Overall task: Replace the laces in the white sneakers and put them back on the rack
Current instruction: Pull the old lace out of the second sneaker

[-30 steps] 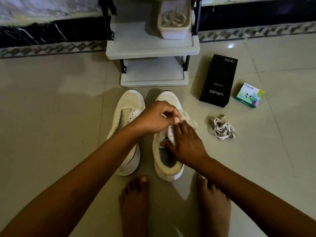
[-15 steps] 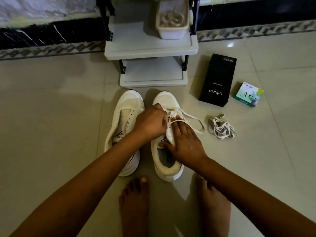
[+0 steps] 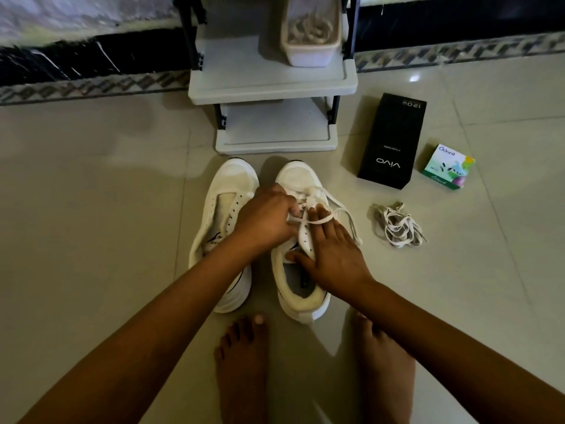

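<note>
Two white sneakers stand side by side on the tiled floor, toes toward the rack. The left sneaker (image 3: 227, 209) has bare eyelets and no lace. On the right sneaker (image 3: 298, 182), a white lace (image 3: 342, 214) runs through the front eyelets and loops out to the right. My left hand (image 3: 266, 218) pinches the lace over the eyelets. My right hand (image 3: 331, 255) lies on the shoe's right flap, fingers straight, thumb on the tongue side. A bundle of loose laces (image 3: 397, 224) lies on the floor to the right.
A grey two-shelf shoe rack (image 3: 272, 87) stands just beyond the sneakers, with a white tub (image 3: 310, 53) of laces on its upper shelf. A black box (image 3: 391, 142) and a small green box (image 3: 448, 166) lie at right. My bare feet are below the shoes.
My left hand has dropped from above the shoe down to the eyelets with the lace. A lace loop has spread out to the right of the shoe. My right hand stayed put.
</note>
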`<action>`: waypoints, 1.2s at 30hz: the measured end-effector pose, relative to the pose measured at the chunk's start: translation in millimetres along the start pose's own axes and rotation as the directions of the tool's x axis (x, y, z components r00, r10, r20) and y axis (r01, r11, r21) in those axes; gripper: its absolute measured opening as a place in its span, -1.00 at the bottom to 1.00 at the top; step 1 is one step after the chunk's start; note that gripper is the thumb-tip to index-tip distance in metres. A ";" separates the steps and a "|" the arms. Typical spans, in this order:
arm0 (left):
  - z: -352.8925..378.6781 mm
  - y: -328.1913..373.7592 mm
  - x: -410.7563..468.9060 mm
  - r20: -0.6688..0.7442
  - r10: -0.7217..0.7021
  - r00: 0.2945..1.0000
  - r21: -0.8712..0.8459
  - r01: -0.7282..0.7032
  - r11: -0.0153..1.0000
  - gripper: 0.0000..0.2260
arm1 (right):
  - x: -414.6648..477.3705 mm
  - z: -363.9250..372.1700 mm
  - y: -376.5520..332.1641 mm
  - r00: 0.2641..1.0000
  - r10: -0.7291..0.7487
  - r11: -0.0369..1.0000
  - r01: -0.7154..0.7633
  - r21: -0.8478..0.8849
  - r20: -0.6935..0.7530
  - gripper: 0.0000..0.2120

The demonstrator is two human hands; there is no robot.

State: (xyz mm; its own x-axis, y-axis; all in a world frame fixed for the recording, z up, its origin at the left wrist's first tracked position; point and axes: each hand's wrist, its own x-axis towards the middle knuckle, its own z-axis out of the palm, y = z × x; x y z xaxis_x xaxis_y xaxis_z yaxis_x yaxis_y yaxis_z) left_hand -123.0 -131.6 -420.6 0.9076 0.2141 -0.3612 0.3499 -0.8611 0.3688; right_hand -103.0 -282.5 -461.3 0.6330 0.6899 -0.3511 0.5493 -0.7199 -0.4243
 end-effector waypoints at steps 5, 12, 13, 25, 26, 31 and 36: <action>3.3 3.3 5.1 -0.094 0.030 0.995 -0.035 -0.033 0.999 -0.90 | 0.2 0.0 -1.5 1.000 0.003 0.999 -0.002 -0.034 0.005 -0.12; -29.1 7.9 -13.7 -0.092 0.037 0.995 -0.600 -0.085 0.796 -0.95 | 1.0 1.4 1.2 1.000 -0.006 0.998 0.007 -0.056 0.017 -0.18; -25.5 6.4 -12.9 -0.085 0.026 0.996 -0.535 -0.068 0.842 -0.91 | 1.1 1.2 0.1 1.000 -0.003 0.999 0.004 -0.054 0.016 -0.15; 9.8 -1.5 11.7 -0.131 0.008 0.991 -0.003 -0.009 1.000 -0.85 | 2.2 2.1 -0.4 1.000 0.008 0.999 -0.007 -0.048 0.017 -0.18; 4.1 -3.3 8.1 -0.114 0.020 0.993 -0.124 -0.034 0.992 -0.87 | 1.7 1.8 -0.2 1.000 0.003 0.999 -0.002 -0.054 0.015 -0.19; -39.8 17.5 -23.9 0.121 0.084 0.989 -0.923 0.081 0.376 -0.91 | 3.0 0.2 -2.8 1.000 -0.011 0.998 0.013 -0.062 0.027 -0.20; -66.0 28.8 -9.5 -0.128 -0.004 0.992 -0.844 -0.107 0.526 -0.74 | 3.8 -2.1 -1.6 0.999 -0.038 0.998 0.040 -0.058 0.030 -0.18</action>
State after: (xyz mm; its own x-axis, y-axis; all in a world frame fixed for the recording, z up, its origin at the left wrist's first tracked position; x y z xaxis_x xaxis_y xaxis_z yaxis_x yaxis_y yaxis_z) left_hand -106.2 -128.0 -350.0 0.9285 0.2744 -0.2501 0.2831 -0.0872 0.9551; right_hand -100.3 -278.8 -460.1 0.5950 0.7188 -0.3595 0.6049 -0.6951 -0.3886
